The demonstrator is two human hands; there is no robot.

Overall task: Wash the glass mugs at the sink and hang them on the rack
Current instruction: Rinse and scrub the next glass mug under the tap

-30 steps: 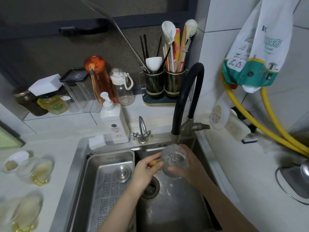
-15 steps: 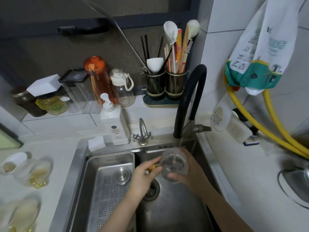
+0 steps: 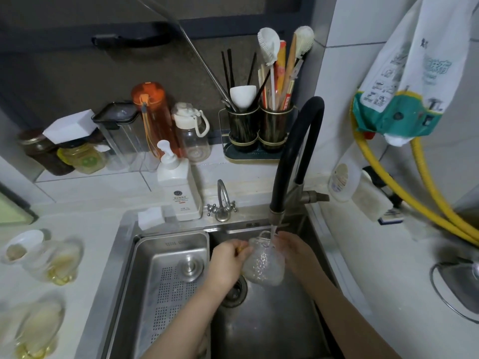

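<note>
Head view shows us the white counter [image 3: 85,229] on the far left, where we see blurred glass mugs [image 3: 53,263] with yellowish handles near a small white dish [image 3: 22,246]. Behind them on the tiled ledge stand jars [image 3: 46,154], an orange bottle [image 3: 153,120] and a clear bottle [image 3: 191,133], and a white soap dispenser [image 3: 178,193] stands at the sink's back edge just beside a small white block [image 3: 150,217].

In the steel sink [image 3: 121,255] we find a perforated drain tray [image 3: 168,281] filling the left part. Our left hand [image 3: 228,265] is curled around the yellowish handle side of the glass mug [image 3: 263,263], pinching it over the drain [image 3: 234,291]. The mug is tilted, its mouth turned up and away under the water stream [image 3: 272,233] from the black faucet [image 3: 295,151]. Our right hand [image 3: 294,251] cups the mug's far side; its fingers are hidden behind the glass, so we cannot tell how they lie.

Behind the faucet a two-cup holder [image 3: 255,130] carries chopsticks and brushes. Further right, yellow hoses [image 3: 427,200] run below a hanging printed bag [image 3: 404,99].
</note>
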